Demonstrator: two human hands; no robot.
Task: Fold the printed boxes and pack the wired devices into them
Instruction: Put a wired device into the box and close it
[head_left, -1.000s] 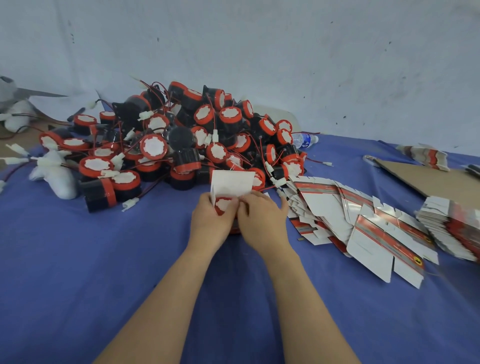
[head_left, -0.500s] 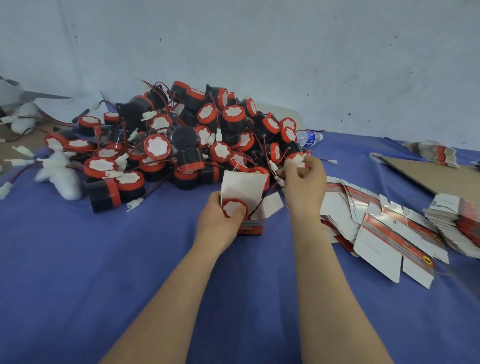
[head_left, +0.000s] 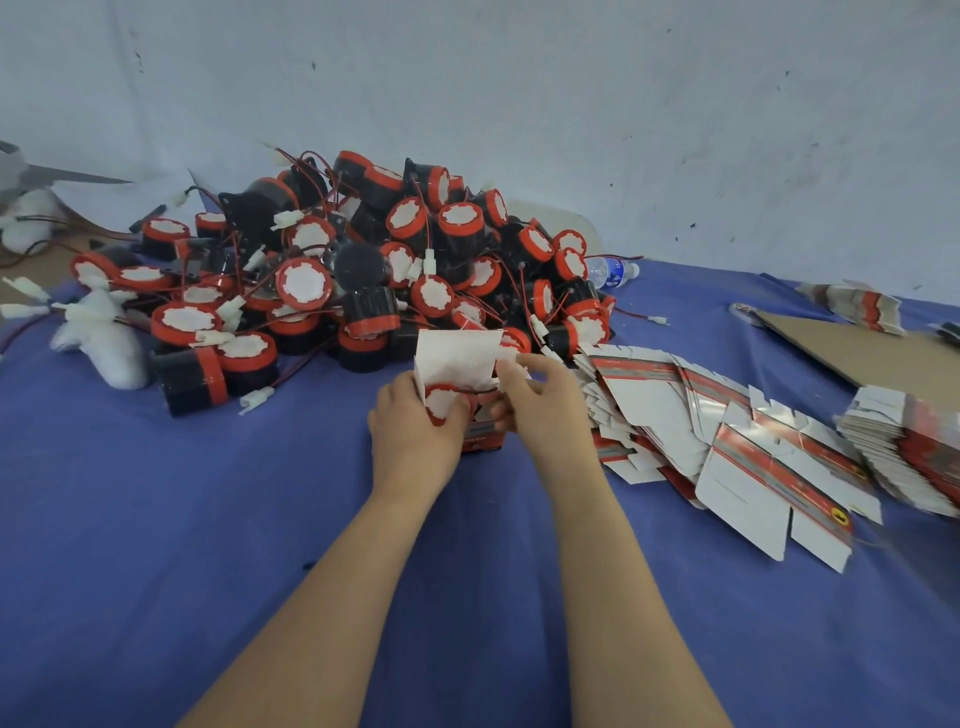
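A small printed box (head_left: 457, 358) stands upright on the blue cloth with its white top flap raised. A round black-and-red wired device (head_left: 441, 397) sits in its open mouth. My left hand (head_left: 415, 431) grips the box from the left, thumb against the device. At the box's right side, my right hand (head_left: 540, 400) pinches the device's wire and white connector at the opening. Behind lies a big pile of wired devices (head_left: 363, 270). Flat printed boxes (head_left: 727, 441) are fanned out to the right.
A stack of flat boxes (head_left: 904, 447) lies at the far right, beside a brown cardboard sheet (head_left: 862, 353). A water bottle (head_left: 610, 271) lies behind the pile. White foam scraps (head_left: 104, 343) sit at the left. Blue cloth (head_left: 156, 519) covers the table.
My right hand, which had reached out to the wire's connector near the pile, has come back to the box's mouth with it. My left hand has kept hold of the box.
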